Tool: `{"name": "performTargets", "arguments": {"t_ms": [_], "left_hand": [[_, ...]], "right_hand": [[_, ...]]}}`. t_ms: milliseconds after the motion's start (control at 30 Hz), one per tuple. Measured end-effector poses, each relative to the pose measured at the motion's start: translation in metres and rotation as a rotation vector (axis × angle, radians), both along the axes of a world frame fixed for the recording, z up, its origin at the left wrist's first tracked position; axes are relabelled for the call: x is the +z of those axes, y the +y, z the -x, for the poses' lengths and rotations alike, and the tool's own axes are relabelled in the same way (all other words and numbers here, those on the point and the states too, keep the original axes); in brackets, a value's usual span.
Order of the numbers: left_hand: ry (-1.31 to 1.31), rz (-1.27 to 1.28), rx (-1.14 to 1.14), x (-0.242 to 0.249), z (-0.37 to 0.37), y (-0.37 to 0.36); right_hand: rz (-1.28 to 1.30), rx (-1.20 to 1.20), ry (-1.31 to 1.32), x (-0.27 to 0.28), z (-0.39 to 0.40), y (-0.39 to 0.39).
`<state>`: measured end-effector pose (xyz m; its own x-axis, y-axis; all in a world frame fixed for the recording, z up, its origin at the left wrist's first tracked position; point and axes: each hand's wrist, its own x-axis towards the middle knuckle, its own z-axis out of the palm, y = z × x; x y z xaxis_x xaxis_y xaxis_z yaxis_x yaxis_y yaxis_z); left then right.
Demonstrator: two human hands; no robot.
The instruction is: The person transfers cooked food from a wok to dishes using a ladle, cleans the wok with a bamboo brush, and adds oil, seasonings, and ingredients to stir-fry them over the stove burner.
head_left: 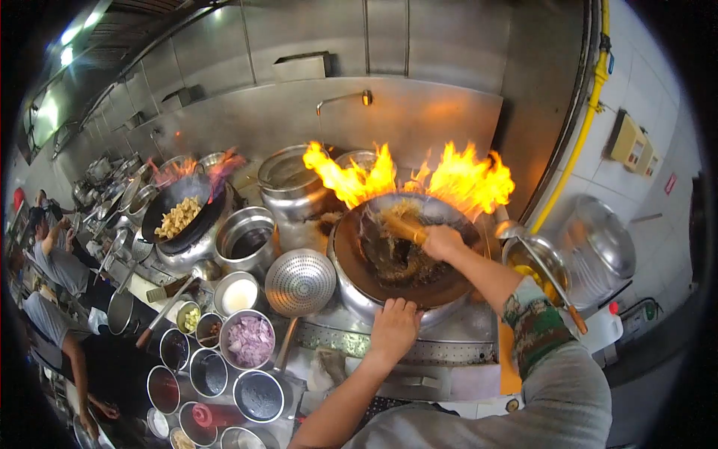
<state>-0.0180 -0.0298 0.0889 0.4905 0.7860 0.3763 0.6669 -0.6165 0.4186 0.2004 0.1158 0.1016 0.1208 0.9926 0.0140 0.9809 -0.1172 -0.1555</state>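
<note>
A large dark wok (359, 262) sits on the burner in front of me, with dark wet residue inside. My right hand (443, 243) is closed round a bamboo wok brush (404, 224), whose bristles are inside the wok. At the near rim, my left hand (396, 329) has its fingers curled against the wok's edge. Tall orange flames (467, 179) rise behind the wok's far rim. Just left of it lies a perforated strainer (301, 283) with its handle toward me.
Left stand a metal pot (248, 239), a bowl of chopped onion (247, 340) and several seasoning containers. Another wok (161, 209) holds browned pieces near flames. A ladle (550, 277) rests across a basin at right. People in grey shirts (56, 262) work at far left.
</note>
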Motion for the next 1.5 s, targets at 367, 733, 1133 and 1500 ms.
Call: {"name": "performTargets", "arguments": {"t_ms": [367,733,1133,1500], "left_hand": [[-0.205,0.116,0.234,-0.017,0.109,-0.039],[-0.749,0.961,0.504,-0.106,0.185,-0.062],[-1.510,1.364,0.381,-0.099,0.172,-0.056],[-1.518,1.791,-0.144,-0.053,0.032,0.041]], "right_hand": [[0.000,0.093,0.000,0.011,-0.001,-0.041],[0.216,-0.052,0.680,0.014,0.059,-0.040],[0.161,-0.010,-0.199,0.020,0.000,-0.038],[0.090,0.022,-0.059,0.027,-0.010,-0.057]]}}
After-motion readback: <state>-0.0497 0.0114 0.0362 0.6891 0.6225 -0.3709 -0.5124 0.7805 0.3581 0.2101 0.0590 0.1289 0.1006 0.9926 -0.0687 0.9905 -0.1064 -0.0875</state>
